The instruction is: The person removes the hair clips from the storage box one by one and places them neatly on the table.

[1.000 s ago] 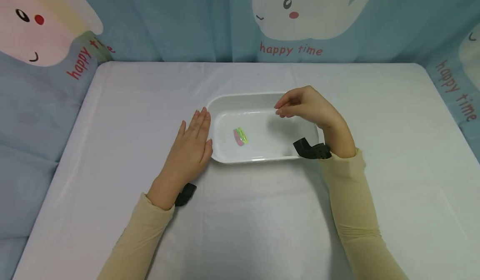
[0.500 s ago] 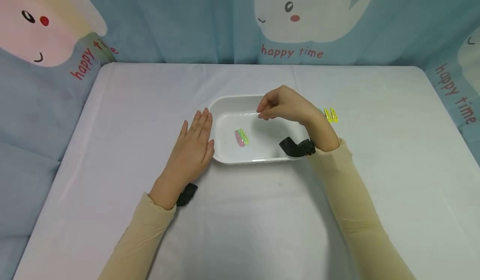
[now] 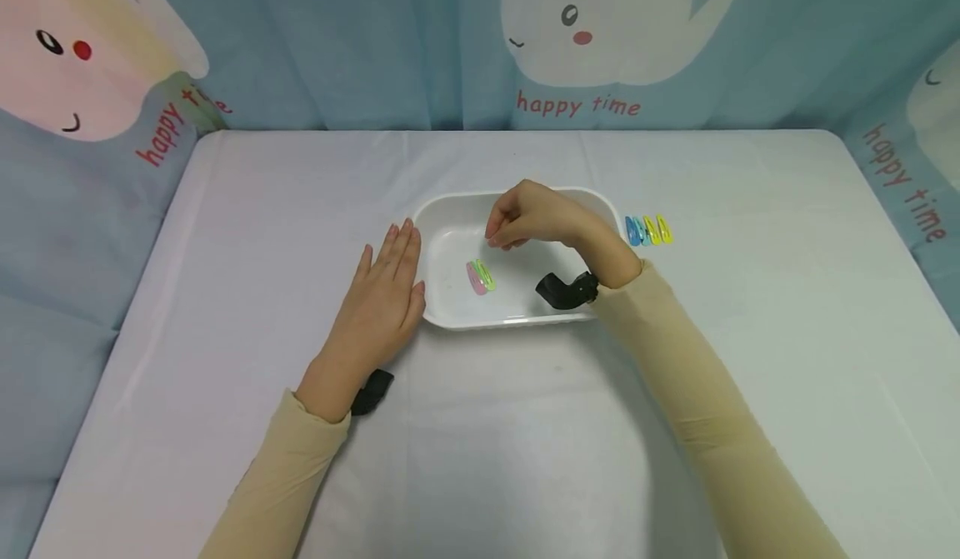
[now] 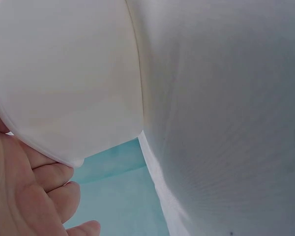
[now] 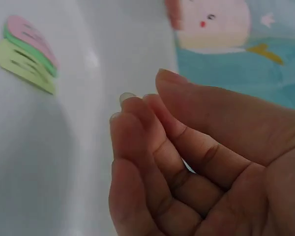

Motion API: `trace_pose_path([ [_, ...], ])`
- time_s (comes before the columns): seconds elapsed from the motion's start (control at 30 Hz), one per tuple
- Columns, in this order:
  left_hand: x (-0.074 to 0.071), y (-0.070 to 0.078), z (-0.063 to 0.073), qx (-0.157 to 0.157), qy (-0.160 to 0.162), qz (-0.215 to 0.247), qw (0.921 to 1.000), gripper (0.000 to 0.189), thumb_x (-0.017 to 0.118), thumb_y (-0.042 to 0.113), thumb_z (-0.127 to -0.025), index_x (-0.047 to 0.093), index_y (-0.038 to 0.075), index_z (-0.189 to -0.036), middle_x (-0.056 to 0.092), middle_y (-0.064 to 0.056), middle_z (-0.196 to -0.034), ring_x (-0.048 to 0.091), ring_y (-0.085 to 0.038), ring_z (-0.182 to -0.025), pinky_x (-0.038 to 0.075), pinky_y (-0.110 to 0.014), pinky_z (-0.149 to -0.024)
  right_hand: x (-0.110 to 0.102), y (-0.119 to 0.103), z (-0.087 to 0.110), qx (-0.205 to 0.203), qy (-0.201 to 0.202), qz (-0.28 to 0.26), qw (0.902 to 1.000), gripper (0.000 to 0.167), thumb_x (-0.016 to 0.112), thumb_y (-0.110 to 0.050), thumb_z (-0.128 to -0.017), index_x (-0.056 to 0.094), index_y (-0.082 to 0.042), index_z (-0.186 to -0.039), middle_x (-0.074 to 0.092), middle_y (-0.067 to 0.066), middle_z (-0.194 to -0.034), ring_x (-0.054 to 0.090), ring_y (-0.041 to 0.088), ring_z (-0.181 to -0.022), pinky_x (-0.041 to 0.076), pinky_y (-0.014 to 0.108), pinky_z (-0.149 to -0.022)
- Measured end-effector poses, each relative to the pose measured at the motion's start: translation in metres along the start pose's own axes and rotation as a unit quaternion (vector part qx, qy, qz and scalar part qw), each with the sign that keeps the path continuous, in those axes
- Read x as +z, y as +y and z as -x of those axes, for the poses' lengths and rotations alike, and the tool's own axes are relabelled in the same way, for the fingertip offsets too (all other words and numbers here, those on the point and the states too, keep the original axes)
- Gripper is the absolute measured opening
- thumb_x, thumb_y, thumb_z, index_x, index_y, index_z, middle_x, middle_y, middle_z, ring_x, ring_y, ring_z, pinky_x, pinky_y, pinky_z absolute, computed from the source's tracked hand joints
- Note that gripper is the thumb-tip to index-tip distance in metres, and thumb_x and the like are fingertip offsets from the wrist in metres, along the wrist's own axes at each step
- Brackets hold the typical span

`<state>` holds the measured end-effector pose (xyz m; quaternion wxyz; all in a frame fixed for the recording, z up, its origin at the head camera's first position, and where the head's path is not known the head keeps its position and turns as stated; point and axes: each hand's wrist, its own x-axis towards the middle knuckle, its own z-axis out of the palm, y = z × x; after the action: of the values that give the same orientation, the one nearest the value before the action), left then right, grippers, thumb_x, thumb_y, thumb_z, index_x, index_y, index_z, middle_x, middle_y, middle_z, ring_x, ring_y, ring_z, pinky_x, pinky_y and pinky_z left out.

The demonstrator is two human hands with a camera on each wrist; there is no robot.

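Observation:
A white tray (image 3: 510, 322) holds pink and light green snap hair clips (image 3: 481, 277), lying side by side in its left half. My left hand (image 3: 375, 301) lies with straight fingers along the tray's left rim; the left wrist view shows its fingertips touching the rim from outside. Above the middle of the tray is my right hand (image 3: 536, 216), bent at the wrist. Its fingers (image 5: 130, 142) are loosely curved, the thumb stands apart from them, and nothing is between them. In the right wrist view the clips (image 5: 29, 54) lie beyond the fingertips.
Several blue and yellow hair clips (image 3: 649, 230) lie in a row on the white tablecloth (image 3: 765, 309), just right of the tray. A blue curtain (image 3: 360, 42) with cartoon prints borders the table at the back and sides.
My right hand has moved left over the tray, towards the pink and green clips. The row of clips behind its wrist has come into view. My left hand has stayed at the rim.

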<state>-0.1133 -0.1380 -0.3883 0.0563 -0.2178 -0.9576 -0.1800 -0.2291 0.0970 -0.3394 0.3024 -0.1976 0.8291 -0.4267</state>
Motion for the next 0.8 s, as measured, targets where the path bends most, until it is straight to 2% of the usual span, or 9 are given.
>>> trace_pose_path([
  [0.13,0.000,0.000,0.000,-0.002,0.002,0.004,1.0000,0.059,0.034,0.021,-0.097,0.020,-0.006,-0.147,0.015,-0.017,-0.155,0.009,-0.026,-0.143,0.010,-0.052,-0.112,0.003,0.003,-0.007,0.020,-0.028,-0.024,0.9991,0.010,0.068,-0.002,-0.082,0.067,0.005,-0.089,0.065,0.004,-0.071,0.061,0.016,-0.071,0.051,0.028,-0.072],
  [0.27,0.000,0.001,0.001,-0.001,0.003,0.004,1.0000,0.058,0.034,0.021,-0.097,0.020,-0.007,-0.147,0.015,-0.017,-0.155,0.009,-0.026,-0.143,0.010,-0.053,-0.112,0.004,0.008,-0.010,0.039,-0.031,-0.039,0.9980,0.009,0.068,-0.001,-0.081,0.068,0.004,-0.089,0.064,0.003,-0.072,0.061,0.015,-0.071,0.052,0.028,-0.072],
  [0.5,0.000,0.000,0.001,0.005,0.008,0.003,1.0000,0.059,0.034,0.021,-0.097,0.019,-0.006,-0.147,0.015,-0.017,-0.155,0.009,-0.026,-0.143,0.010,-0.054,-0.111,0.008,0.012,-0.014,0.052,-0.040,-0.007,0.9978,0.004,0.065,0.000,-0.081,0.069,0.000,-0.083,0.063,0.003,-0.072,0.058,0.015,-0.070,0.050,0.025,-0.068],
  [0.8,0.001,0.000,0.001,0.005,0.009,0.003,0.9999,0.058,0.034,0.021,-0.098,0.019,-0.006,-0.147,0.016,-0.017,-0.155,0.009,-0.026,-0.143,0.011,-0.053,-0.111,0.014,0.016,-0.019,0.074,-0.057,0.024,0.9954,0.004,0.069,0.001,-0.079,0.071,-0.001,-0.077,0.063,0.003,-0.067,0.058,0.012,-0.061,0.049,0.023,-0.061],
])
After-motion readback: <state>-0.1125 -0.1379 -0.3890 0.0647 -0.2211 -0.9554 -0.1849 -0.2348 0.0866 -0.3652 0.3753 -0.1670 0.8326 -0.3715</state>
